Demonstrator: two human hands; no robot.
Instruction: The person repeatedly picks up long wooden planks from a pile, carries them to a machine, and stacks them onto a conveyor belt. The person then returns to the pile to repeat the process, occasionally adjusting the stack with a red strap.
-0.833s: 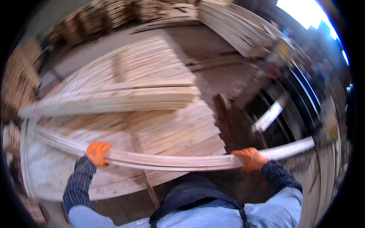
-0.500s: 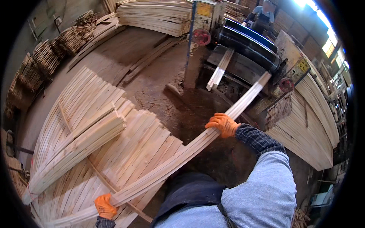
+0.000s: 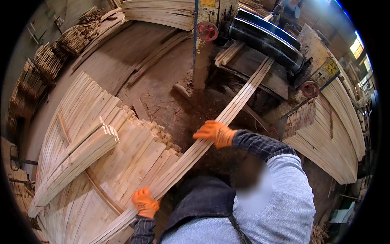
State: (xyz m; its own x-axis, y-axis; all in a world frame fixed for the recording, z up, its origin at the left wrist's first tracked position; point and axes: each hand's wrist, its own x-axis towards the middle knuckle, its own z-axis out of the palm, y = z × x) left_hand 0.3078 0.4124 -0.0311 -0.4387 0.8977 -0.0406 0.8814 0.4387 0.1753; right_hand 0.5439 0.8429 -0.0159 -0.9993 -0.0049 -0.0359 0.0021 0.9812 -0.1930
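A bundle of long pale wooden strips (image 3: 240,103) slants from the lower left up to the machine's feed table (image 3: 277,78). Its far end rests on that table, by the black roller housing (image 3: 264,40). My right hand (image 3: 216,133), in an orange glove, is closed over the middle of the bundle. Further back along it, my left hand (image 3: 145,203), gloved alike, grips the side near the lower edge; some fingers are hidden. A shorter-looking group of strips (image 3: 230,53) lies on the table's left, its far end under the housing.
At left spreads a large stack of boards (image 3: 134,156), with a raised pile (image 3: 77,168) on top and a thin crosswise batten (image 3: 99,187). More stacked boards (image 3: 329,140) stand at right. A person (image 3: 286,10) is beyond the machine. Loose planks (image 3: 158,57) lie on the dusty floor.
The held strips have moved forward and left on the feed table. My left hand has come forward and right, my right hand left. The other strips have slid further into the machine.
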